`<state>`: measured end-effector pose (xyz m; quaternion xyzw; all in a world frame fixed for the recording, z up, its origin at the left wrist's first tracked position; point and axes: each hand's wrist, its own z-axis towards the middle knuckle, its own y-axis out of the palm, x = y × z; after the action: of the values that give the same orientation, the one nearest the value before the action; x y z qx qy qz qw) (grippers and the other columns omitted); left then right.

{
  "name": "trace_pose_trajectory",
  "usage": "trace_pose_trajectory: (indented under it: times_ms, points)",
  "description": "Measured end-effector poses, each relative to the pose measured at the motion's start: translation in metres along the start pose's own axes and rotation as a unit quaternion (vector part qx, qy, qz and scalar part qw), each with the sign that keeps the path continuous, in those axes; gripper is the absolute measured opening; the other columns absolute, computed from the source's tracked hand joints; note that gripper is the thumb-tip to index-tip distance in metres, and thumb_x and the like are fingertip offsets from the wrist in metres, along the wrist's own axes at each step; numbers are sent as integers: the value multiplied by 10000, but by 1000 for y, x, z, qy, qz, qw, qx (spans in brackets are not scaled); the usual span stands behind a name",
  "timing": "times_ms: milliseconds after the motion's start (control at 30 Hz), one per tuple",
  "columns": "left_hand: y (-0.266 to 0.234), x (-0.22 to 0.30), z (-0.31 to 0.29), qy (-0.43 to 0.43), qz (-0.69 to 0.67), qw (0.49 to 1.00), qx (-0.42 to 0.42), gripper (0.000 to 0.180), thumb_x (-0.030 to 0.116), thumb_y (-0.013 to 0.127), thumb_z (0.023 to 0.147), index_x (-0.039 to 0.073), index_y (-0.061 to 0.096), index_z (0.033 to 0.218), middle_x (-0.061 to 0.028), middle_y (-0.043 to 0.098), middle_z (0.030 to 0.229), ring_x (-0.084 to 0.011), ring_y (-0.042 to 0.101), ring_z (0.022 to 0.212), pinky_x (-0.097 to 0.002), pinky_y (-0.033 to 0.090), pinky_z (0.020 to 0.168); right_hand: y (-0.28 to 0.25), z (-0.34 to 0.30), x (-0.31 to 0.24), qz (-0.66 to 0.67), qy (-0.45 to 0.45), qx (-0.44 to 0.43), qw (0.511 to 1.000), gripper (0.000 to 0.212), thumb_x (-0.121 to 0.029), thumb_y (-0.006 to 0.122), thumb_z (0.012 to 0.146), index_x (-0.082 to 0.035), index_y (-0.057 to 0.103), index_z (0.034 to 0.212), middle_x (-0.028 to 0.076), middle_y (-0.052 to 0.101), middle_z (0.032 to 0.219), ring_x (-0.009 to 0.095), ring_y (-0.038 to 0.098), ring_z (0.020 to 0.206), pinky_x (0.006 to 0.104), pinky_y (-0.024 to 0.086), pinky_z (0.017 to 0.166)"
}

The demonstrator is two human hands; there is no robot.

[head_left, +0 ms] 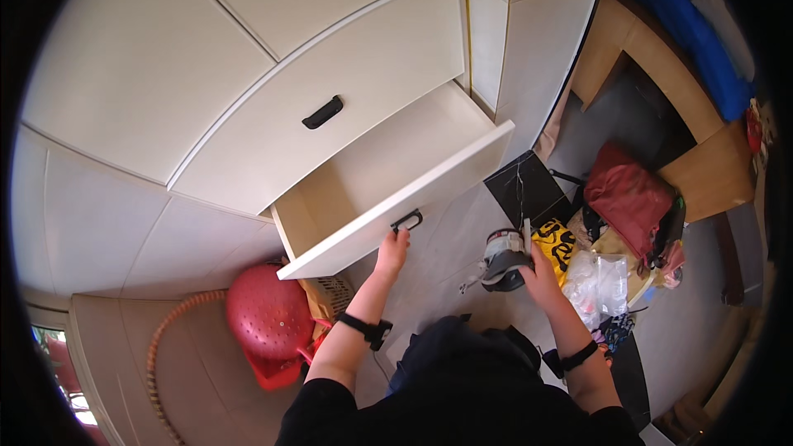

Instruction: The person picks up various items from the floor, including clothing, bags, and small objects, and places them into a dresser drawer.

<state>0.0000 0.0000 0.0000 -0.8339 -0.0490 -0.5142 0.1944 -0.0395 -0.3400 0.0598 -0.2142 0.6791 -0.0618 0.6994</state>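
A white drawer (396, 194) stands pulled out from a cream cabinet, and its pale inside shows. Low on its front is a black handle (406, 220), with the fingers of my left hand (393, 253) closed around it. My right hand (541, 279) is off to the right of the drawer, closed on a grey-and-black object (505, 262) with a white upright strip beside it. Thin loose ends dangle at its left side. Its exact kind is hard to make out, and my fingers on it are partly hidden.
Above the drawer is another closed drawer front with a black handle (322, 112). A red studded ball (269, 311) and a hoop (157, 339) are at the left. On the right lie a dark red bag (625, 198), a yellow bag (555, 246) and clear plastic bags (596, 282).
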Motion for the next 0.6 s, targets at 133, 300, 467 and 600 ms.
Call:
trace_pose_trajectory:
  times_ms: [133, 300, 467, 600]
  points:
    - [-19, 60, -103, -14, 149, 965, -217, 341, 272, 478, 892, -23, 560, 1041, -112, 629, 926, -185, 618, 774, -339, 477, 655, -11, 1, -35, 111, 2, 24, 994, 575, 19, 490, 753, -3, 335, 1306, 157, 491, 1202, 255, 488, 1100, 304, 356, 936]
    - [-26, 127, -142, 125, 13, 970, -207, 250, 178, 569, 849, -16, 572, 1006, -124, 621, 905, -206, 614, 792, -353, 475, 683, -15, 52, -81, 215, -102, 92, 967, 569, 43, 441, 752, 1, 326, 1308, 156, 531, 1133, 187, 498, 1063, 284, 362, 921]
    - [1, 119, -125, 421, 398, 815, 4, 396, 287, 586, 823, 62, 513, 1141, -126, 597, 1031, -319, 573, 932, -394, 463, 777, -6, 97, -82, 62, -164, 131, 976, 592, 10, 499, 734, -50, 340, 1301, 192, 483, 1192, 317, 519, 1056, 324, 411, 880]
    - [33, 110, -127, 248, 525, 810, -76, 455, 414, 510, 840, 102, 489, 1171, -123, 627, 936, -312, 607, 821, -410, 483, 699, -13, 120, -52, -78, -195, 160, 964, 620, -25, 566, 689, -97, 381, 1276, 165, 514, 1151, 348, 562, 918, 385, 465, 752]
